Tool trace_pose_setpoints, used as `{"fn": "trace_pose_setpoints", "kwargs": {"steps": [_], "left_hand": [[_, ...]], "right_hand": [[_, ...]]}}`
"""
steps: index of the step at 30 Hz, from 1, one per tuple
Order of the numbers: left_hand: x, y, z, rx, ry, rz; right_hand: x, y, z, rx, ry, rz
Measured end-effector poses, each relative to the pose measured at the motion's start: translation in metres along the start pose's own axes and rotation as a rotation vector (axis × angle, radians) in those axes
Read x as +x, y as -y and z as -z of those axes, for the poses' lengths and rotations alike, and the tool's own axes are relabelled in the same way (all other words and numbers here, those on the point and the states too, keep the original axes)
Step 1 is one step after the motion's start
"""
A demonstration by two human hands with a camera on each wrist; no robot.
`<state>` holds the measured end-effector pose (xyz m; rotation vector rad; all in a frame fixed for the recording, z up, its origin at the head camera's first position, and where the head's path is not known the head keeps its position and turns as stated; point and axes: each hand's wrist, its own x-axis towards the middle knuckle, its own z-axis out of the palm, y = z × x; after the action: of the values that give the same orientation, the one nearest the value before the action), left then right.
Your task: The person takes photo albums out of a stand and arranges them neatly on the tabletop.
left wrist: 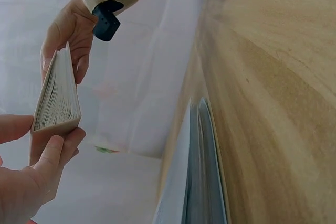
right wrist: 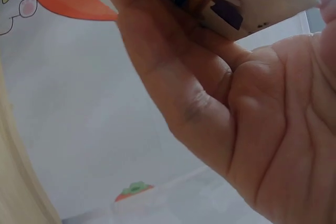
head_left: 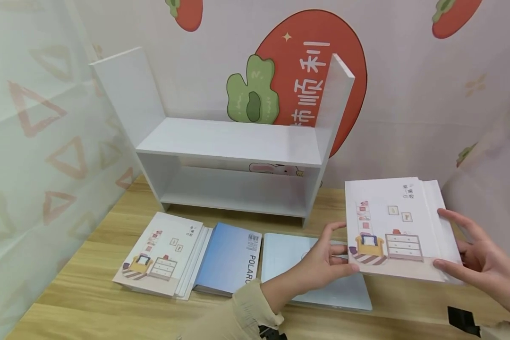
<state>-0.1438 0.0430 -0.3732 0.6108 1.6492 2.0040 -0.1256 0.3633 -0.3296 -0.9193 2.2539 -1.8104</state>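
Observation:
Above the right side of the table, both hands hold a thick white book (head_left: 391,226) with a drawn yellow armchair and dresser on its cover. My left hand (head_left: 318,262) grips its left edge, thumb in front. At the right edge my right hand (head_left: 482,255) pinches the covers between fingers and thumb. In the left wrist view, the left hand (left wrist: 42,177) clasps the spine and the book's pages (left wrist: 59,90) fan slightly apart. The right hand's palm (right wrist: 273,114) fills much of the right wrist view.
A white two-tier shelf (head_left: 233,141) stands at the back of the table (head_left: 76,283). Before it lie a similar illustrated book (head_left: 161,255), a blue book (head_left: 229,257) lettered "POLARO" and a pale blue book (head_left: 280,245), partly behind the left arm. Printed curtains (head_left: 408,94) hang around.

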Motion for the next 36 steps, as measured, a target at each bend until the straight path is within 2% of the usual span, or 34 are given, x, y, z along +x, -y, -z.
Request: {"fn": "trace_pose_setpoints", "kwargs": {"steps": [5, 9, 13, 18, 20, 27, 36], "left_hand": [[0.007, 0.007, -0.008, 0.002, -0.027, 0.041], [0.01, 0.014, -0.013, 0.03, -0.05, 0.066], [0.012, 0.021, -0.017, 0.058, -0.067, 0.101], [0.012, 0.026, -0.023, 0.09, -0.087, 0.149], [0.012, 0.027, -0.025, 0.108, -0.104, 0.168], [0.011, 0.033, -0.034, 0.15, -0.13, 0.235], [0.009, 0.041, -0.04, 0.193, -0.152, 0.284]], "right_hand": [[-0.007, -0.005, 0.006, -0.07, -0.026, -0.082], [-0.01, -0.009, 0.008, -0.074, -0.02, -0.113], [-0.011, -0.011, 0.012, -0.066, 0.027, -0.121], [-0.016, -0.018, 0.018, -0.119, 0.084, -0.201], [-0.019, -0.023, 0.021, -0.11, 0.104, -0.23], [-0.028, -0.043, 0.028, 0.065, 0.184, -0.299], [-0.034, -0.06, 0.033, 0.115, 0.256, -0.444]]}}
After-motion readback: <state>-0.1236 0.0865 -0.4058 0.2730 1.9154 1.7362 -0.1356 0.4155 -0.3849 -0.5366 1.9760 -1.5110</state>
